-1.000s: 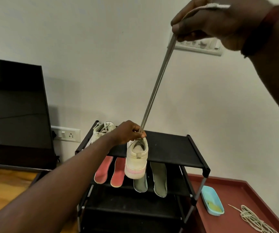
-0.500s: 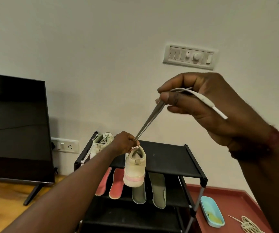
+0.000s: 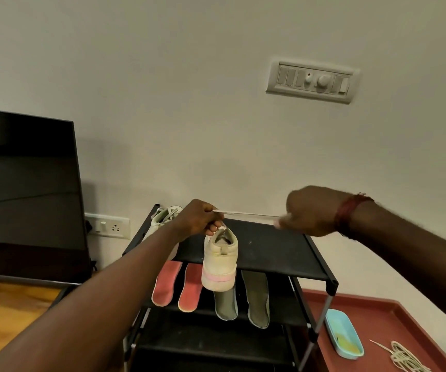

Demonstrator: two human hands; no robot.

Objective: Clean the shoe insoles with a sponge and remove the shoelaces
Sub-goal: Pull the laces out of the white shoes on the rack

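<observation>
Pulled down flat now, the shoelace is held in the curled right hand, lowered level with the left hand. The shoe is gripped by the left hand's curled fingers, over the black shelf.

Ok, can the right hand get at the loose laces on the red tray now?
Probably, once freed. Nothing stands between the right hand and the loose laces on the red tray; however, it grips the lace stretched to the left hand, which holds the shoe, so it must let go first.
</observation>
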